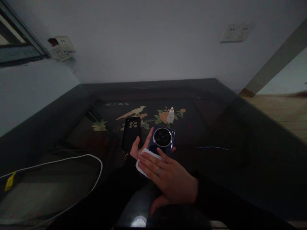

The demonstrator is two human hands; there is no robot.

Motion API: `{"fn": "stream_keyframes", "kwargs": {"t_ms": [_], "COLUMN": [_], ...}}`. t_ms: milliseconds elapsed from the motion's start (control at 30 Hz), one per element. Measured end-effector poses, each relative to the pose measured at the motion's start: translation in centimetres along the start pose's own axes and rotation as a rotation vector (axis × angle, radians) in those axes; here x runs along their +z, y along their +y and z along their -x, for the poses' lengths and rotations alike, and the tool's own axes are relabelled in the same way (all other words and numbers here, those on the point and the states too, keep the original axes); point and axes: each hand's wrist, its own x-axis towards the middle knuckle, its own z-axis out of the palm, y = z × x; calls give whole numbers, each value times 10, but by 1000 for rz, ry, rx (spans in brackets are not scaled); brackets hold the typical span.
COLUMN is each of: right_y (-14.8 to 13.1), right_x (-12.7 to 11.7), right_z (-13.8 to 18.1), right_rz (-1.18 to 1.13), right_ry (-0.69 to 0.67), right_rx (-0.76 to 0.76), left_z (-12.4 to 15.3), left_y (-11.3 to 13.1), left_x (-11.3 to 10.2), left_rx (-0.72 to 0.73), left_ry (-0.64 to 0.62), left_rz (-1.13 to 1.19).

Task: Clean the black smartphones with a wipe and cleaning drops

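My left hand is wrapped round a dark blue phone from beneath, its thumb out to the left and fingertips showing at the right edge. The phone's back faces up, with a large round camera ring at the far end. Across the lower back, my right hand presses a white tissue with its fingers stretched out flat. A ring is on one of those fingers. To the left of the phone lies a black phone case with several camera holes. Beyond the phone stands a small white bottle.
The dark glossy table bears a bird-and-flower picture. A white cable with a yellow tag curves over its left side. Wall sockets are on the wall behind, and wooden floor shows at right.
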Motion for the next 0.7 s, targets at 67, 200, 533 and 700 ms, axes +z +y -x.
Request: {"fn": "stream_keyframes", "kwargs": {"t_ms": [67, 200, 533, 700], "right_y": [-2, 0, 4, 4], "right_x": [1, 0, 4, 2], "right_z": [1, 0, 3, 2], "right_rz": [-26, -41, 72, 77], "right_ry": [-8, -13, 26, 33], "right_rx": [-57, -139, -24, -36], "left_z": [-1, -2, -2, -7], "left_y": [1, 3, -4, -11], "left_x": [2, 3, 5, 7], "left_rx": [30, 86, 126, 258], "left_ry": [-28, -62, -25, 26], "left_rz": [-22, -55, -29, -36]}}
